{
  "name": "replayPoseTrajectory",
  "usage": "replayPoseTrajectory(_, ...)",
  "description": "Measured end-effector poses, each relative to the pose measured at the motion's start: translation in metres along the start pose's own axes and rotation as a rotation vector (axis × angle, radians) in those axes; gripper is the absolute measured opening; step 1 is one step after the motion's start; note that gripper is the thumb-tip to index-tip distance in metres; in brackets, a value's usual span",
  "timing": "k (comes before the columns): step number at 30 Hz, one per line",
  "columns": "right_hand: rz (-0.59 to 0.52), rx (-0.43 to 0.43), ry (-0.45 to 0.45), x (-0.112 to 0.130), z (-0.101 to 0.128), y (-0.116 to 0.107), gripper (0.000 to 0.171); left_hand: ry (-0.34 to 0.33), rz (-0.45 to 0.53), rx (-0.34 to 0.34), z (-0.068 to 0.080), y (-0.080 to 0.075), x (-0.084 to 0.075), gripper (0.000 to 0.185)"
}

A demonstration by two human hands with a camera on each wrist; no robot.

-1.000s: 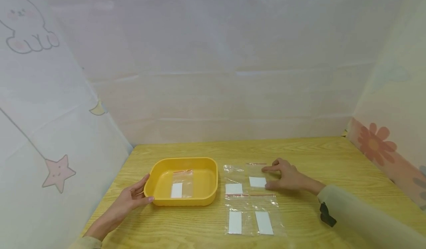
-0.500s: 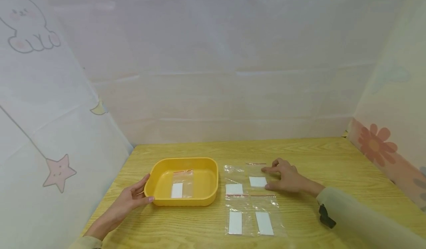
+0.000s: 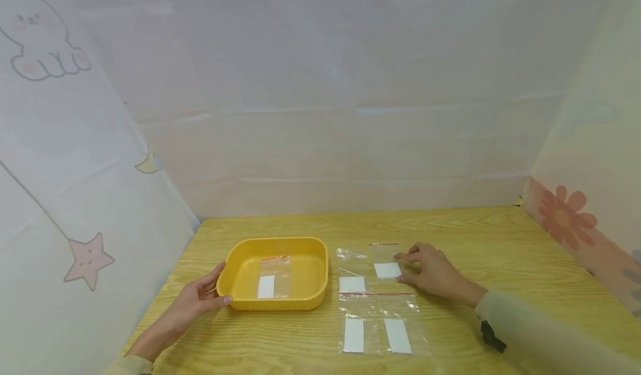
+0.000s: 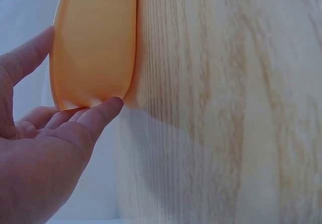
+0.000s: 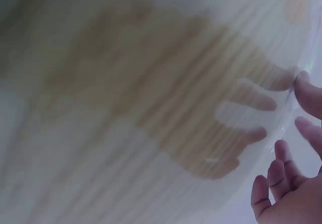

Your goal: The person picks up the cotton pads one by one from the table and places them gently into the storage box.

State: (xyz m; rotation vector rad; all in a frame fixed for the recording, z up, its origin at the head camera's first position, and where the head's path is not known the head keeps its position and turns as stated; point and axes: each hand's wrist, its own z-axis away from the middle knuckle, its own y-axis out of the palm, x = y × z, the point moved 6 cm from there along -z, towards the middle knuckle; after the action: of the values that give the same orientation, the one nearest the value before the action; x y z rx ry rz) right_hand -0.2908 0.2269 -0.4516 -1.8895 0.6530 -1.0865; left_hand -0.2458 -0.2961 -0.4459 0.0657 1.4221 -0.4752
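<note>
Yellow tray (image 3: 272, 304): end gripped by left hand (image 3: 194, 301); right hand (image 3: 432, 268), fingers apart, touches 1 of 4 clear bags (image 3: 386, 269) alongside.

One bag (image 3: 282, 279) is lying in the tray (image 3: 272, 304); right of it, four further bags (image 3: 354, 336) are lying on the table (image 3: 501, 241).

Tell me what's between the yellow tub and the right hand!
Straight across in the head view, a clear bag lies beside the yellow tub, then another bag by the right hand. Each holds a white piece.
</note>
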Motion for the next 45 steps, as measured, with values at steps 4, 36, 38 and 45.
replayPoseTrajectory(4,0.006,0.040,0.023,-0.005,-0.005,0.002,0.065,-0.007,-0.015,-0.007,0.000,-0.001,0.000,0.091)
replayPoseTrajectory(36,-0.126,-0.019,0.126,0.001,0.000,0.003,0.047,-0.009,-0.029,0.003,0.000,0.000,-0.001,0.090)
replayPoseTrajectory(38,-0.165,-0.025,0.133,0.001,-0.001,0.003,0.047,-0.008,-0.027,0.006,0.000,0.000,-0.001,0.090)
replayPoseTrajectory(45,-0.312,0.016,0.129,0.001,-0.006,0.001,0.054,-0.011,-0.025,0.003,0.000,0.000,-0.002,0.090)
